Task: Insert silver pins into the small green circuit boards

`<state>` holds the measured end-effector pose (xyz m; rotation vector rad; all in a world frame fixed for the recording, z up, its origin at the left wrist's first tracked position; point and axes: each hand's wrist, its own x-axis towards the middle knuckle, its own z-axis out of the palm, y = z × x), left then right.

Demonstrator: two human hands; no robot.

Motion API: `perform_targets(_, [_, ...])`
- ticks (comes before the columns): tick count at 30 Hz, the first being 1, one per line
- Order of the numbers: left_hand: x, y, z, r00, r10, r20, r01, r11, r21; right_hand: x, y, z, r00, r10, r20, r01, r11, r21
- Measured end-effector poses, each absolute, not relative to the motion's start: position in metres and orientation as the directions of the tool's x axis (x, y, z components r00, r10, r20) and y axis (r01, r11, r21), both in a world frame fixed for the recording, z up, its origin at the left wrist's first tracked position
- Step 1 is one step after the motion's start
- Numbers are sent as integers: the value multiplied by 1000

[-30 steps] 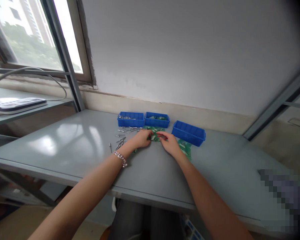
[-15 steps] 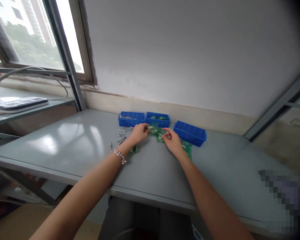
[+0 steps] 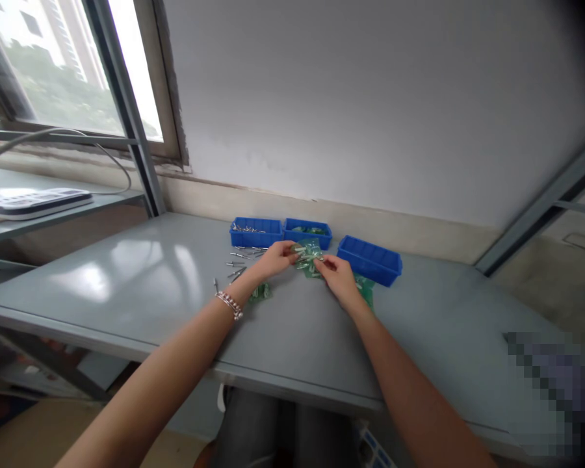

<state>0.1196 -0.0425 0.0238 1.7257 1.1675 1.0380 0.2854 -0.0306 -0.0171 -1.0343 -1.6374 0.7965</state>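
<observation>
Far to the left of the fingers, a flat white device (image 3: pixel 34 205) is set on a metal shelf (image 3: pixel 114 201), with a pale cable (image 3: pixel 53 132) looped above it. The bench (image 3: pixel 151 292) is spread below both hands. Just left of the left fingers, slender metal pins (image 3: pixel 234 264) are scattered at several angles, some partly hidden by the forearm. A beaded bracelet (image 3: pixel 230 304) is worn on the left wrist. Beyond the left fingers and slightly left of them, a blue bin (image 3: pixel 256 234) is placed, with metal parts heaped inside. Nearer the body than these fingers, a small green packet (image 3: pixel 261 292) is partly covered by the left wrist.

The left edge of a green bag (image 3: pixel 308 263) is pinched narrowly by the left hand (image 3: pixel 275 259); the bag is held between the two sets of fingers, and pale slim pieces are seen through it. Just beyond it, green packets are contained in a middle blue bin (image 3: pixel 307 238). The bag's right side is gripped by the right hand (image 3: pixel 340 278), its fingers closely bent. Right of those fingers, another green packet (image 3: pixel 365 291) is partly hidden by the wrist, and a third blue bin (image 3: pixel 369 261) is set at a slant
</observation>
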Motion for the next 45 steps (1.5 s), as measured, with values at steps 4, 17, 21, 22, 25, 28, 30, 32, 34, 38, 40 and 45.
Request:
perform_targets(4, [119,-40,21,249,949,193,343,-272,899,286,-30,-17,-125,905,407,265,426,-865])
perform_targets(17, [120,-43,23,263,953,150,364,-242,900,285,-30,-17,-72,888,454,361,448,-818])
perform_targets(21, [120,-42,20,262,952,157,351,-245,904,284,-32,-15,-62,885,461,365,450,-815])
perform_targets(22, [120,-41,20,262,952,158,349,-246,904,284,-32,-14,-63,883,465,363,455,-813])
perform_targets(25, [120,-40,18,267,952,151,355,-243,903,284,-32,-14,-67,879,471,354,462,-813])
perform_targets(28, [119,-39,17,297,942,154,356,-259,898,284,-32,-14,-63,883,466,358,456,-815])
perform_targets(30, [119,-38,16,325,931,164,358,-281,890,285,-33,-14,-63,882,467,362,456,-813])
perform_targets(32, [118,-36,14,354,918,179,363,-311,879,285,-33,-13,-63,881,470,368,458,-809])
perform_targets(34, [117,-34,12,371,908,195,362,-334,870,285,-32,-13,-66,877,477,376,464,-802])
perform_targets(38, [116,-34,11,389,903,185,363,-334,870,284,-32,-14,-72,870,488,400,474,-785])
perform_targets(40, [116,-35,13,391,903,177,362,-328,873,284,-32,-14,-71,871,486,408,470,-782])
perform_targets(45, [117,-38,16,383,913,141,359,-288,888,284,-33,-14,-80,871,484,415,471,-778])
